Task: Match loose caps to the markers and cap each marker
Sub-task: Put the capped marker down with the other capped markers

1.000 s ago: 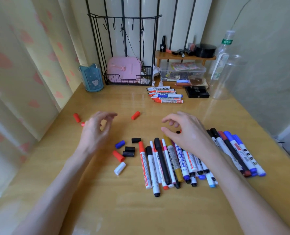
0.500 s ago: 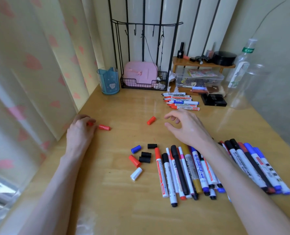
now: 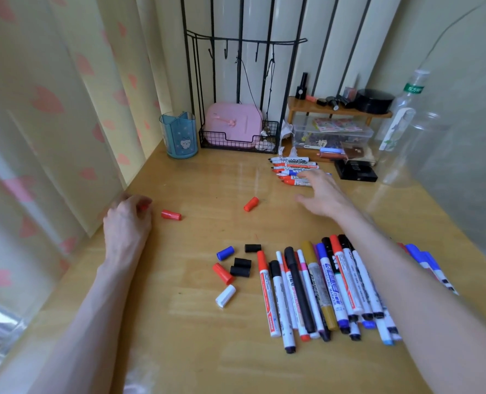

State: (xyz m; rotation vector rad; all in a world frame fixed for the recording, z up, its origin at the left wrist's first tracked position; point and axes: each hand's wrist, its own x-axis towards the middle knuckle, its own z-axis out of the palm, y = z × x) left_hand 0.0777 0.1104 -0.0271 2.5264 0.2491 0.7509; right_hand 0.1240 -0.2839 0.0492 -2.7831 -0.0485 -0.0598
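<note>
A curtain (image 3: 37, 109) with pink shapes hangs on the left, right beside the wooden table (image 3: 179, 336). Near it, the left hand (image 3: 128, 220) rests low on the table. Its fingers are curled in, and the tips close on a little red piece (image 3: 144, 207). Only a bit of that piece shows, so I cannot tell what it is.

Just beside that hand lies a red cap (image 3: 171, 215) on its side. Far back in the corner stands a blue cup (image 3: 179, 136). Next to the cup is a wire rack (image 3: 236, 143) with a pink box (image 3: 233, 125) in it.

A second red cap (image 3: 250, 203) lies alone in the middle of the table. Closer to the person is a small bunch of loose caps (image 3: 237, 268): one blue, three black, one red and one white. They lie just left of a big pile of markers (image 3: 315, 288). Those markers lie side by side, and most of them point away from the person.

The right hand (image 3: 321, 191) is stretched out over the table with its fingers straight and a little spread. It holds nothing. Its fingertips are at a far row of markers (image 3: 290, 164) near the back. The hand is blurry, so I cannot tell if it touches them.

A few more markers (image 3: 423, 260) peek out past the right arm.
</note>
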